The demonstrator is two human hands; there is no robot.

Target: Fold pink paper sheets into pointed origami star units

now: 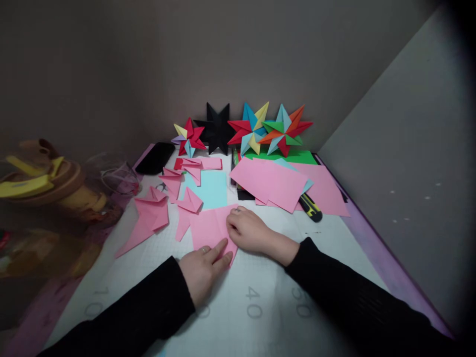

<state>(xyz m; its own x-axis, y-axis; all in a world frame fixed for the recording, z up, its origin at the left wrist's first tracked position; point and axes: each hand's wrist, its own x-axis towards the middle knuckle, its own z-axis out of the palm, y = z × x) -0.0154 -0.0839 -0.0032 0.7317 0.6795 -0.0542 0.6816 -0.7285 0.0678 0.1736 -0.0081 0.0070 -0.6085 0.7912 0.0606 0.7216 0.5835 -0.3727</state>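
A pink sheet of paper (206,228) with fold lines lies on the white gridded mat in front of me. My left hand (203,270) rests on its lower edge, fingers stretched out and flat. At the sheet's right side, my right hand (249,230) is closed, its curled fingers pressing on the folded edge; the fingertips are partly hidden. Left of the sheet lie several folded pink paper pieces, among them a large one (151,215) and a smaller one (189,201). A light blue paper (213,188) lies just behind the sheet.
Pink sheets (271,181) and a yellow-black utility knife (310,207) lie at the right. Several paper stars, including a black star (217,129), lean against the wall. A phone (155,157) lies at back left, near a blurred brown cup (55,178). The mat (278,277) bears printed numbers.
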